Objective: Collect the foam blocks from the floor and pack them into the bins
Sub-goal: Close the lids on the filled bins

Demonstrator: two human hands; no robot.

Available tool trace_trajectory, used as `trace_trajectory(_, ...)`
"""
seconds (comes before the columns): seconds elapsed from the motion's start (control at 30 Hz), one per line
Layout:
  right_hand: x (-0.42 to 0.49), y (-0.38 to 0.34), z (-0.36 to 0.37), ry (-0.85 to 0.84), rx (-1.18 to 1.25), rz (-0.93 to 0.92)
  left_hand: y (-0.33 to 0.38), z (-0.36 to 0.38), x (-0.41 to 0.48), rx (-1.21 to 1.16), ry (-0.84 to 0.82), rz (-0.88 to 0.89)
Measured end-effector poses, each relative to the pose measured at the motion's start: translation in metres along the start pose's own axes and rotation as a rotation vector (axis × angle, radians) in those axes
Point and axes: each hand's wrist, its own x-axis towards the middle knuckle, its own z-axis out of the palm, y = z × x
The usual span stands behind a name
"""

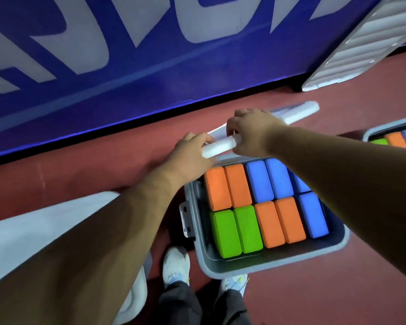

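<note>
**Closing up a full bin**

Clutching the lid [300, 113] by its near edge, left hand [190, 156] and right hand [251, 130] both wrapping fingers round it, side by side, just beyond the far rim of the bin [267, 261]. Holding it there most likely for pulling over the bin, judging by the packing of the blocks: on edge, in two tight rows, with no gap showing and no room for more. Keeping both hands on it, probably for steadying a wide, flat piece while bringing it across.

Counting inside the bin: four orange blocks [217, 186], two green blocks [225, 233], three blue blocks [259, 181] in plain view, plus a likely fourth blue, mostly hiding under the right forearm.

Counting elsewhere: a second bin [380, 129] at the right edge, also on the floor [103, 165], showing one green, one orange and one blue top, the rest cut off; a second lid [361, 48] leaning against the wall [127, 78]; a white slab [45, 226] under the left forearm, possibly a third lid, though not telling for sure. Spotting no loose block on the visible floor
</note>
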Motion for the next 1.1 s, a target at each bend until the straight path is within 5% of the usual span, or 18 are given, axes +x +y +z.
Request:
trace_trajectory(0.2,-0.056,-0.011,0.093,-0.156,0.050,0.023,-0.029,0.054,-0.045,0.193,-0.301,0.067)
trace_trajectory(0.3,-0.072,-0.023,0.123,-0.118,0.023,0.013,-0.043,0.064,-0.054,0.034,-0.335,0.034)
trace_trajectory(0.47,-0.090,-0.071,0.155,-0.057,0.035,0.106,-0.079,0.078,-0.067,0.018,0.177,-0.422)
trace_trajectory(0.57,-0.095,-0.102,0.182,-0.053,0.097,0.128,-0.088,0.092,-0.083,-0.108,0.161,-0.663)
trace_trajectory(0.77,-0.097,-0.111,0.209,-0.219,0.326,0.128,-0.095,0.095,-0.077,-0.042,0.105,-0.429)
trace_trajectory(0.97,-0.077,-0.072,0.208,-0.128,0.447,0.216,-0.082,0.097,-0.021,0.189,0.081,-0.263)
trace_trajectory(1.1,-0.072,-0.052,0.211,-0.144,0.468,0.282,-0.070,0.104,-0.005,0.303,0.147,-0.324)
